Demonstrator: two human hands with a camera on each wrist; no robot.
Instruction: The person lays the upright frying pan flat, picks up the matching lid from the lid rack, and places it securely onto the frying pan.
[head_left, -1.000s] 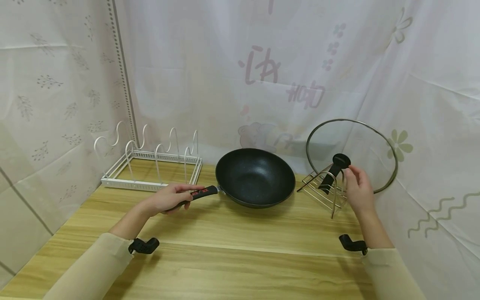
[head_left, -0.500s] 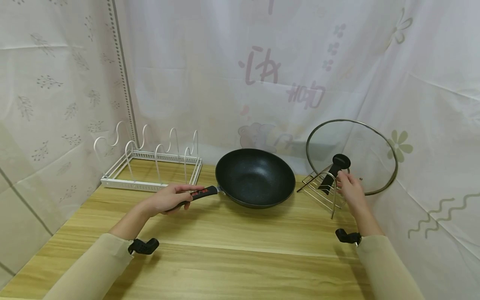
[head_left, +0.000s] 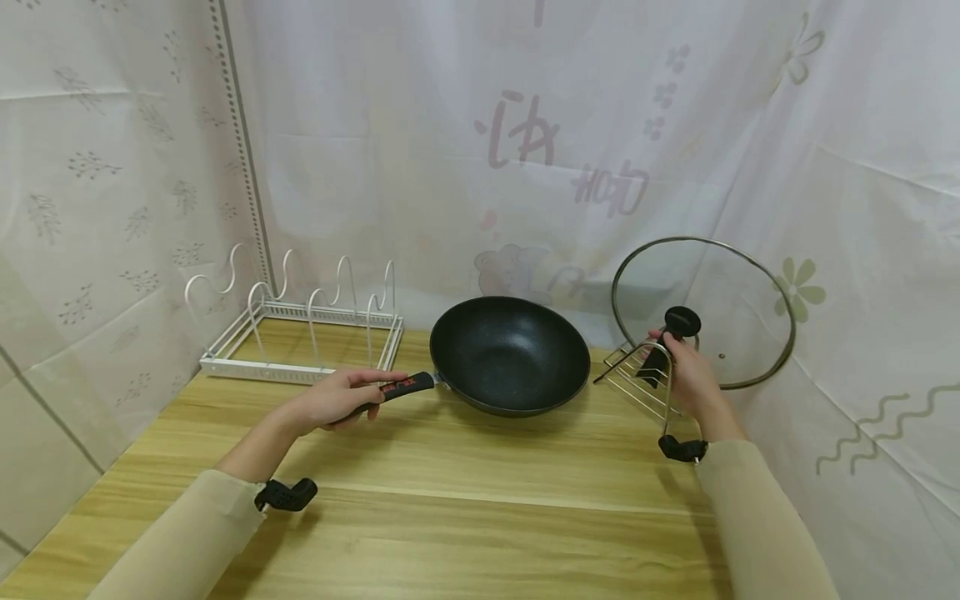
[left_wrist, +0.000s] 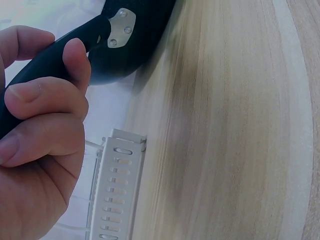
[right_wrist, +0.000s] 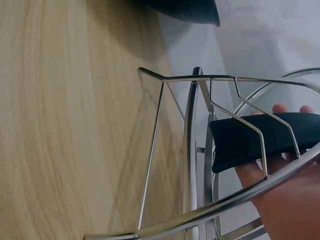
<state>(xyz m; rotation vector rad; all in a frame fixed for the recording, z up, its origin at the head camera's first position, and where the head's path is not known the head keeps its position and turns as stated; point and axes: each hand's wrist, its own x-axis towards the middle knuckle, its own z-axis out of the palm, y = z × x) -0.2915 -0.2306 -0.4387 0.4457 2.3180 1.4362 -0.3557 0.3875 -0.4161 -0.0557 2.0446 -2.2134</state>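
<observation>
A black wok (head_left: 510, 357) sits at the middle back of the wooden table. My left hand (head_left: 341, 398) holds its black handle (head_left: 408, 385); the left wrist view shows the fingers (left_wrist: 47, 97) curled round it. A glass lid (head_left: 731, 308) with a metal rim stands upright in a small metal lid rack (head_left: 637, 375) at the right. My right hand (head_left: 693, 379) grips the lid's black handle (right_wrist: 265, 137), reaching in beside the rack's wire loop. Fingertips show past the handle's far edge in the right wrist view; the palm lies partly behind the rack's wires.
A white wire pan rack (head_left: 262, 367) with several curved dividers stands at the back left of the table (head_left: 480, 517). Printed curtains (head_left: 420, 167) hang behind and on both sides, close to the lid at the right.
My right hand has moved left from the lid knob's right side and closed round the lid's handle. The left hand, wok and lid have hardly moved.
</observation>
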